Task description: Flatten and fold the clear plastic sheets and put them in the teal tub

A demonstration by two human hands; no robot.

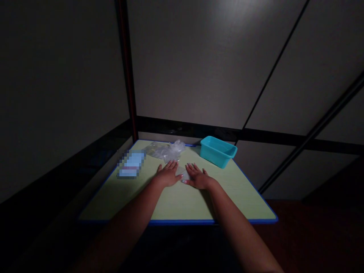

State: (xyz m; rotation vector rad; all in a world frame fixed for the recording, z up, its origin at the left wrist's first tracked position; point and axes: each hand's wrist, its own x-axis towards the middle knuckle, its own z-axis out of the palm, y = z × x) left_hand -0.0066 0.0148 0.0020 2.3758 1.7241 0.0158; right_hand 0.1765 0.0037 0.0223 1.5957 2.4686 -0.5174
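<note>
My left hand (168,175) lies palm down with its fingers stretched forward, and my right hand (197,176) rests the same way beside it. Between and partly under them is a thin, pale, see-through sheet (184,174), perhaps plastic; the hands cover much of it. The two thumbs point toward each other across it. Just beyond my left fingertips sits a crumpled heap of clear plastic bags (166,151). Neither hand is wrapped round anything.
The pale yellow-green table (182,206) has a blue edge. A turquoise plastic basket (217,153) stands at the back right. At the left lies a blurred-out, bright rectangular thing (131,164). Grey panelled walls (187,64) close off the back and left.
</note>
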